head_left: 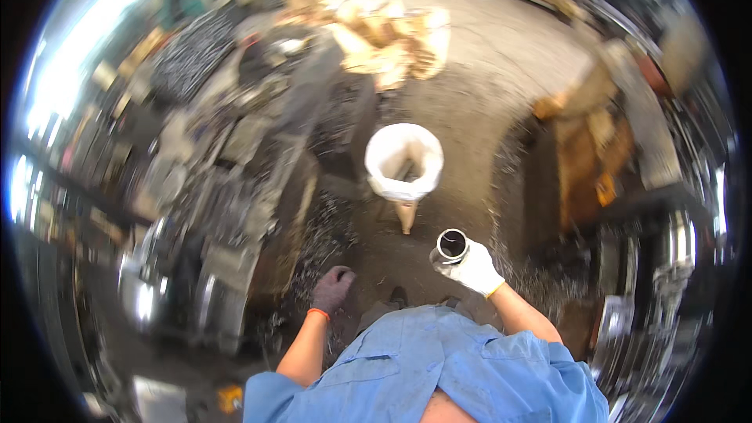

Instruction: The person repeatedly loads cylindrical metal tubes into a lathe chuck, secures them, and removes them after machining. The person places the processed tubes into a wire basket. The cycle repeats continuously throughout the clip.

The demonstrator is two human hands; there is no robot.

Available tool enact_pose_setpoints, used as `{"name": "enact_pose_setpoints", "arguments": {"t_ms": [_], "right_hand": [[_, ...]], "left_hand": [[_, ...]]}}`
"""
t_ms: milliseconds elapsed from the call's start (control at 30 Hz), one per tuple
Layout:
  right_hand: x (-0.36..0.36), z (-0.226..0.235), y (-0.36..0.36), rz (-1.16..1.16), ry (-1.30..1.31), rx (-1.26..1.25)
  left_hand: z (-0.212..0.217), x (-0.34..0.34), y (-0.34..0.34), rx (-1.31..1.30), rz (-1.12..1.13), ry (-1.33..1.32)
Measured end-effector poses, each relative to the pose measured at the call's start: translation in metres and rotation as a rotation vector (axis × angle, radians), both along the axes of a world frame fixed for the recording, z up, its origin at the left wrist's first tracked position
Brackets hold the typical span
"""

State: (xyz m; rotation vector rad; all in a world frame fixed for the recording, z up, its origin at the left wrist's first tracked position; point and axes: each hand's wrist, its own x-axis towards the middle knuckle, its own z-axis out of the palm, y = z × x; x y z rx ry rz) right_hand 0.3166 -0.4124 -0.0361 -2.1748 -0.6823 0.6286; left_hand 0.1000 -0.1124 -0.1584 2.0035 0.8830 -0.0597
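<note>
The tube [448, 258] sat right of centre in the lower half of the frame, in the right hand [475, 267], its round mouth facing the camera and its rim bright against a dark inside. The grey shine suggested metal, so it was probably stiff and not easily crushed, with a fair weight for its size, though the wall looked thin enough to keep it manageable in one hand. A smooth outer wall would likely have been slippery if oiled; the white glove should have helped the grip. The best hold was around the outer wall, below the mouth, clear of the rim, which might have been sharp. Whether the far end was closed could not be told.

The fingers of the right hand were wrapped about the tube from its right and lower side, pressed against the outer wall, with the mouth standing free above and to the left of them. Their tips were partly hidden, so their exact placing was unclear.

The left hand [333, 290], in a dark glove, hung lower left of centre, well apart from the tube. Its fingers were loosely curled, with nothing seen in them; blur hid whether they met the palm. The white bin [403, 186] stood near the frame's centre, above and left of the tube.
</note>
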Motion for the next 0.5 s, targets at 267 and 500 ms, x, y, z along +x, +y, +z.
{"name": "enact_pose_setpoints", "arguments": {"t_ms": [267,500], "right_hand": [[-0.013,0.006,0.26,0.661,0.25,0.283],[-0.017,0.018,0.441,1.012,-0.03,0.257]], "left_hand": [[-0.042,-0.21,0.038,-0.271,1.726,-0.891],[-0.018,-0.314,-0.021,0.53,1.808,0.758]]}}
